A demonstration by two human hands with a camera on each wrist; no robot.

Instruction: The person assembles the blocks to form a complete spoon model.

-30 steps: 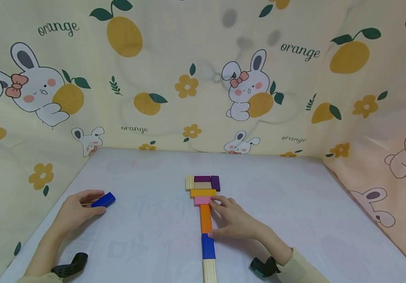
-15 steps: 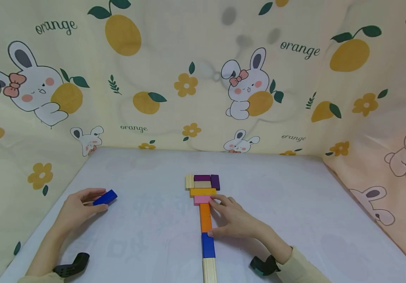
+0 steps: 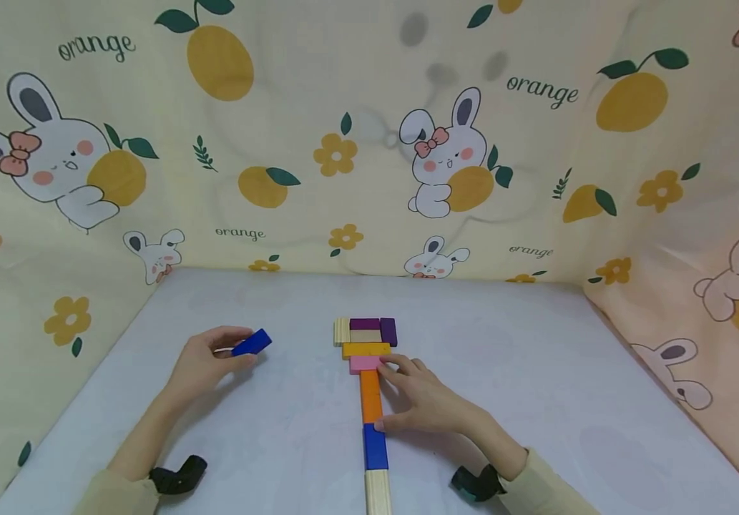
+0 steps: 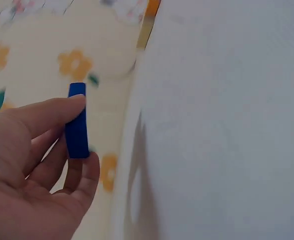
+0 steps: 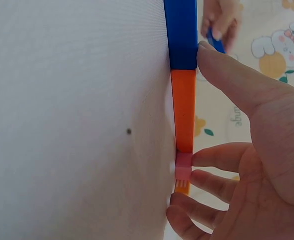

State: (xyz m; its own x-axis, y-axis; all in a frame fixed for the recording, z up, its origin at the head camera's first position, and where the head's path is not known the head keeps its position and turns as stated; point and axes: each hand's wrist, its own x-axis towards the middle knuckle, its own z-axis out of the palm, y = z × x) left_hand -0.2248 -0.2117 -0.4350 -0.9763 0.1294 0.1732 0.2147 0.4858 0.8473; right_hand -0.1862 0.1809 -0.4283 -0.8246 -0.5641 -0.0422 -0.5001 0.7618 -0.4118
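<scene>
My left hand [image 3: 204, 361] pinches a blue wooden block [image 3: 252, 342] between thumb and fingers, held above the white table on the left. In the left wrist view the same blue block [image 4: 77, 122] stands on end in the grip. My right hand [image 3: 430, 404] rests against the right side of a column of blocks at the middle. Its thumb touches the top end of a second blue block [image 3: 375, 449], and a fingertip meets the pink block [image 3: 361, 364]. Between these lies an orange block [image 3: 370, 397]. A ribbed pale wood block [image 3: 378, 493] continues the column at the bottom edge.
Beyond the pink block lies a yellow block [image 3: 365, 350]. Past it sit a ribbed pale block [image 3: 341, 331], a dark purple block [image 3: 388, 332], another purple block [image 3: 365, 324] and a plain pale block [image 3: 365, 335]. A patterned cloth [image 3: 305, 107] encloses the table [image 3: 504, 336].
My left hand has moved to the right and slightly farther away with the blue block, nearer the column. The right hand stays at the column.
</scene>
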